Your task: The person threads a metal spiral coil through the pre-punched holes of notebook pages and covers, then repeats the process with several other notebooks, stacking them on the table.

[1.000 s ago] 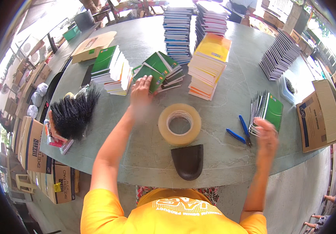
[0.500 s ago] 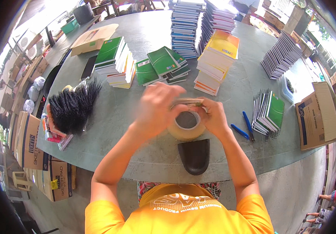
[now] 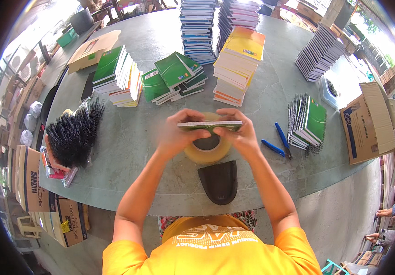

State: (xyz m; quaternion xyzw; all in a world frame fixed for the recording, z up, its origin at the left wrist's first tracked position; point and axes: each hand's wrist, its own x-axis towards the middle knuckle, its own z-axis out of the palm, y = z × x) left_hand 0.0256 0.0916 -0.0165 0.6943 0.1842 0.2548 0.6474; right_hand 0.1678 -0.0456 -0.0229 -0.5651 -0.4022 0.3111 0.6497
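Note:
Between my two hands I hold a thin green-covered notebook (image 3: 210,124), turned edge-on so a pale strip of page edges faces up. My left hand (image 3: 179,133) grips its left end and my right hand (image 3: 239,133) its right end, thumbs on the near side and fingers on the far side. Right under the notebook lies a large roll of tape (image 3: 206,156), partly hidden by it. Nearer to me rests a dark, scoop-like rounded piece (image 3: 218,182). Blue-handled pliers (image 3: 281,140) lie to the right, beside several green spiral notebooks (image 3: 314,120).
Green notebooks (image 3: 172,75) and a yellow-topped stack (image 3: 238,59) stand beyond my hands, with tall notebook stacks (image 3: 197,30) behind. Black plastic coils (image 3: 73,133) lie at left. An open cardboard box (image 3: 364,130) and a clear tub (image 3: 329,91) sit at right.
My left hand has come down onto the notebook's left end, joining the right hand. The notebook is now level and edge-on over the tape roll. The whole view has shifted slightly.

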